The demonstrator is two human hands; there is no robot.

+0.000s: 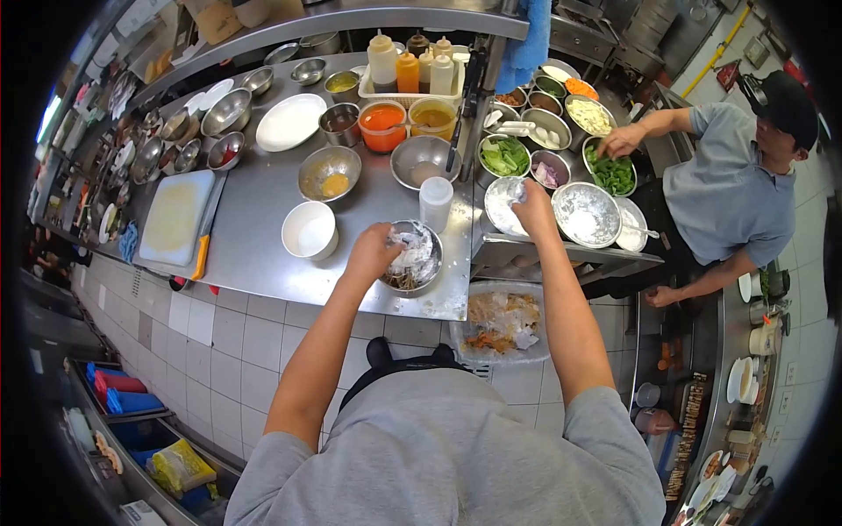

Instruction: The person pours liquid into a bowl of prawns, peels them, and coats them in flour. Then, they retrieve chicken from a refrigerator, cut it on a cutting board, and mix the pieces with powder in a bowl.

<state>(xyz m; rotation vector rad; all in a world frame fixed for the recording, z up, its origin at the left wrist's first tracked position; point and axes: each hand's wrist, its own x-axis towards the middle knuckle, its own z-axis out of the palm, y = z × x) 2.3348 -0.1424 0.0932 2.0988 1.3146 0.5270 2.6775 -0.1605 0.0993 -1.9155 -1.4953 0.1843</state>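
My left hand (375, 252) is at the left rim of a metal bowl (437, 279) holding white powder and darker pieces; its fingers are closed, and what they hold is too small to name. Over a round container of white powder (503, 203) is my right hand (533, 210), its fingers bent together at the right side; their contents are hidden. Just behind the metal bowl stands a clear plastic container (436, 203). A white bowl (310, 231) stands to the left, with a metal bowl with a yolk-coloured mix (330, 173) behind it.
A powder-coated bowl (586, 215) stands right of my right hand. A co-worker (737, 175) reaches into a container of greens (611, 171). A cutting board (177, 217) and orange-handled knife (203, 256) lie left. Below the table edge is a waste bin (500, 355).
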